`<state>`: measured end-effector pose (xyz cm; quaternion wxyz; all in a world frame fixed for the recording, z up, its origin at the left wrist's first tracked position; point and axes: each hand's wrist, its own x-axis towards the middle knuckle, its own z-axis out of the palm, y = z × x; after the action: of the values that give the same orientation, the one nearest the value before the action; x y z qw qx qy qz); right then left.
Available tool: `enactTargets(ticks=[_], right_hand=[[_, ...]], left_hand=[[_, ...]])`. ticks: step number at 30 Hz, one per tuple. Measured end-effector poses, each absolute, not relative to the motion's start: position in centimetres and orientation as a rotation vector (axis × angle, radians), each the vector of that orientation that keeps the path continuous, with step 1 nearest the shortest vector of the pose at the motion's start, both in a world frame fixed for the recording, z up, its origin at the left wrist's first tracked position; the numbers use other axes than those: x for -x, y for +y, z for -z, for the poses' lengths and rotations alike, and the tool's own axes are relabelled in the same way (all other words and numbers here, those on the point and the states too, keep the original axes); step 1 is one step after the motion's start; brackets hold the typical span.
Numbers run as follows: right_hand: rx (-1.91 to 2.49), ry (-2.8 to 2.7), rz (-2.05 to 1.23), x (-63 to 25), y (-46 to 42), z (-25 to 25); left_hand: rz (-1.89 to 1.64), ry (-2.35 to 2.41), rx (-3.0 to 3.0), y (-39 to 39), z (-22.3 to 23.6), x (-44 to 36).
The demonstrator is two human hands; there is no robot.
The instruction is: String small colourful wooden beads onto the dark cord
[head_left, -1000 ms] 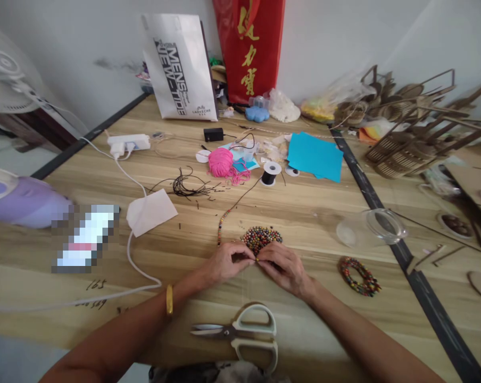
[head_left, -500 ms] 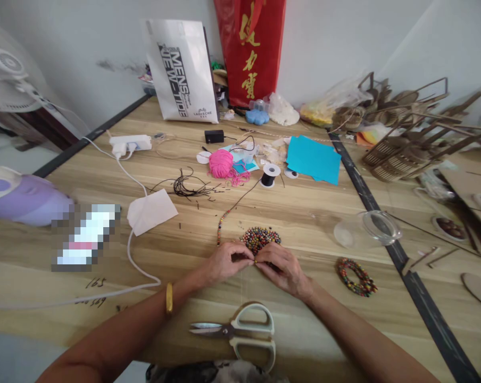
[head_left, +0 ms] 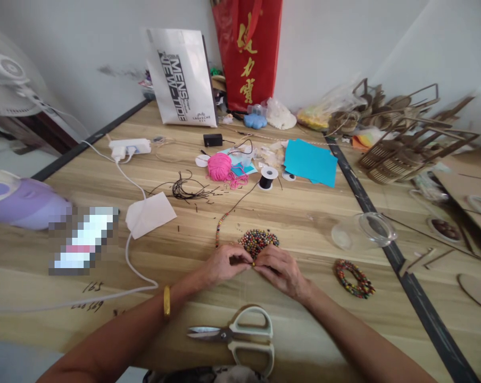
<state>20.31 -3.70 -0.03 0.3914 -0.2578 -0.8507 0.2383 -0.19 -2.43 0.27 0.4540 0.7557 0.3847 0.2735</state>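
The fingertips of my left hand [head_left: 223, 263] are pinched together on the end of a thin dark cord, part of which is hidden by the hand. Colourful beads are strung along this beaded cord [head_left: 217, 232], which leads back to a black spool [head_left: 266, 182]. Close against the left fingertips, my right hand [head_left: 281, 270] pinches a small yellow bead [head_left: 254, 264]. Just beyond both hands lies a heap of loose mixed-colour beads [head_left: 260, 240]. White-handled scissors [head_left: 224, 334] rest on the table nearer my body.
A coiled string of beads [head_left: 354, 279] and a clear jar [head_left: 360, 232] on its side are at the right. Farther back are a pink yarn ball [head_left: 220, 167], cut black cords [head_left: 187, 187] and blue sheets [head_left: 310, 162]. A white cable [head_left: 131, 255] crosses the left side.
Both hands keep their pinch at nearly the same spot, and the yellow bead shows a little more between the fingertips. The whole view has shifted slightly.
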Motion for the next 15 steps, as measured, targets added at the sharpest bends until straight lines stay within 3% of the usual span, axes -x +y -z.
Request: enactTargets(ticks=[15], right_hand=[[0.67, -2.114, -0.488, -20.6, -3.9, 0.4]], left_hand=[[-0.845, 0.843, -1.861, -2.7, -1.1, 0.2]])
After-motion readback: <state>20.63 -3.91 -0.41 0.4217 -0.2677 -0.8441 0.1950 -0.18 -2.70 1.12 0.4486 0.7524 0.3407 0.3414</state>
